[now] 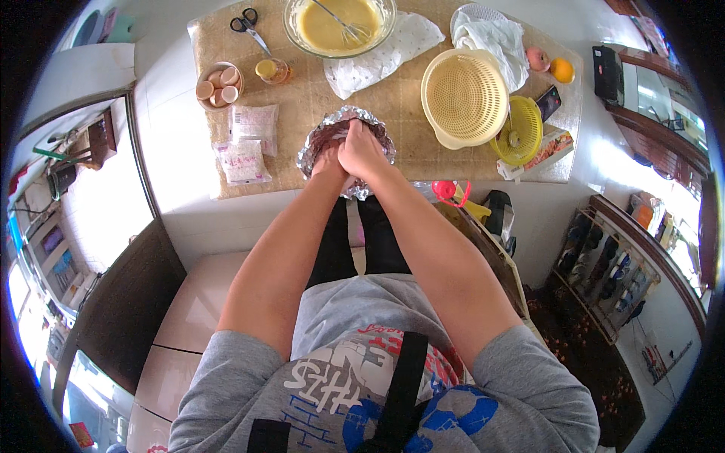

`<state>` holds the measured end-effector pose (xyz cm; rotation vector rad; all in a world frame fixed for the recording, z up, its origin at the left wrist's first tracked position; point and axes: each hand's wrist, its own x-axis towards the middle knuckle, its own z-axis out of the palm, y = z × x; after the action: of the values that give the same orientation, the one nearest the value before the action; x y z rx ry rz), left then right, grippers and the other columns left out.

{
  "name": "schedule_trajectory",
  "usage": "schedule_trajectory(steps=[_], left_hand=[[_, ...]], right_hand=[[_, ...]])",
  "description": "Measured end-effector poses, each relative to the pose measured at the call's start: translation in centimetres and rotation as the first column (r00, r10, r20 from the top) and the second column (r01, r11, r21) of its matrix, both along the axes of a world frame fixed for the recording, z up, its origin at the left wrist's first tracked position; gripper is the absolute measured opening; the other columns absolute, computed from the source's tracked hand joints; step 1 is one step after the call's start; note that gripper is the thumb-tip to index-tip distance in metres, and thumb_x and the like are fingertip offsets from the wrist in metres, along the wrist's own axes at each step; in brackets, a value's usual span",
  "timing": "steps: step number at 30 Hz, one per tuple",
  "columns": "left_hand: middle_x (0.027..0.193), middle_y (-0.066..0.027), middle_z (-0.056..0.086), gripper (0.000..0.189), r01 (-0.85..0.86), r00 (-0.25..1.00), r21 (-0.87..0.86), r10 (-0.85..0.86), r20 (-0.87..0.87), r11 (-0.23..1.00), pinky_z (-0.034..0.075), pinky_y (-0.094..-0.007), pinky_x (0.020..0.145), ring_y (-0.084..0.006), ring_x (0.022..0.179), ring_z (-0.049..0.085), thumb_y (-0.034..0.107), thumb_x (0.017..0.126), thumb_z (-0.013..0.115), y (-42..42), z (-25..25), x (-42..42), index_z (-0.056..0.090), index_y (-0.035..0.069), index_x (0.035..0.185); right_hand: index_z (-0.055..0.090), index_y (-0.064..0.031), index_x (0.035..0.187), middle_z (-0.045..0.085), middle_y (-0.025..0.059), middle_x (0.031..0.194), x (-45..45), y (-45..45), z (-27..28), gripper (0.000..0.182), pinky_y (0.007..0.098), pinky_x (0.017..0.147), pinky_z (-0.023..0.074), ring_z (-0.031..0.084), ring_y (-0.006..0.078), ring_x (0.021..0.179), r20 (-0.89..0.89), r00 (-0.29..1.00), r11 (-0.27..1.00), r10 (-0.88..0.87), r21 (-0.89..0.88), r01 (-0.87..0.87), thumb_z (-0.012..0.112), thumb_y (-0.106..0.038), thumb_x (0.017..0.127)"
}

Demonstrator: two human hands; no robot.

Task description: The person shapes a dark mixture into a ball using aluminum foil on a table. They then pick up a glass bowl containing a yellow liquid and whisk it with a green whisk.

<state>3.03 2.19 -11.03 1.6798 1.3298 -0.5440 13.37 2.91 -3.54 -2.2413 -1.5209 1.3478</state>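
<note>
Crinkled aluminium foil [307, 152] forms a round, bowl-like shape at the table's front edge, its rim uneven and ruffled. Both hands reach down inside it. My left hand [328, 158] is at the inner left, fingers low against the foil and mostly hidden. Over and beside it lies my right hand [362, 148], fingers bent towards the far inner wall. Whether either one pinches the foil or only presses on it is not visible. Beyond the foil, a glass bowl [289, 35] of yellow batter [323, 28] holds a wire whisk [354, 34].
On the table [317, 130] at left are black-handled scissors [250, 29], a small jar [276, 71], a bowl of eggshells [218, 86] and two plastic packets [244, 161]. Rightward stand a cream colander [464, 96], a yellow basket [518, 130], a phone [548, 103], a long box [544, 154] and fruit [562, 70].
</note>
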Motion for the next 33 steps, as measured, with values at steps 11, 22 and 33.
schedule_trajectory(steps=[11,22,33], left_hand=[[0.157,-0.0134,0.038,0.061,0.096,0.995,-0.017,-0.095,0.029,0.995,0.035,-0.0433,0.116,-0.0294,0.143,0.039,0.037,0.096,0.056,0.5,2.3,-0.3,0.042,0.013,0.15],[0.152,-0.0133,0.04,0.063,0.042,0.992,0.297,-0.076,0.104,0.954,0.029,-0.0445,0.117,-0.0327,0.141,0.035,0.033,0.093,0.054,-2.5,8.2,1.8,0.038,0.011,0.149],[0.163,-0.0239,0.016,0.059,0.184,0.982,0.404,-0.189,-0.028,0.896,0.019,-0.0506,0.122,-0.0402,0.151,0.018,0.03,0.098,0.051,-3.3,6.7,2.4,0.041,0.0,0.148]], right_hand=[[0.048,0.0095,0.128,0.053,0.0344,0.132,0.4,-0.3,-0.2,0.071,0.0489,0.106,0.0428,0.052,0.0466,0.125,-0.105,0.992,0.994,-0.071,-0.084,0.062,0.049,-0.054,0.096],[0.047,0.0083,0.131,0.054,0.0345,0.127,1.6,-1.0,0.0,0.063,0.0491,0.1,0.0486,0.058,0.0488,0.115,-0.178,0.983,0.999,0.033,-0.014,-0.036,0.06,-0.042,0.095],[0.067,-0.0046,0.105,0.071,0.0064,0.085,23.5,-5.6,8.8,0.025,0.0292,0.074,0.0542,0.067,0.0156,0.078,-0.375,0.838,0.766,-0.396,0.368,0.527,0.058,-0.027,0.101]])
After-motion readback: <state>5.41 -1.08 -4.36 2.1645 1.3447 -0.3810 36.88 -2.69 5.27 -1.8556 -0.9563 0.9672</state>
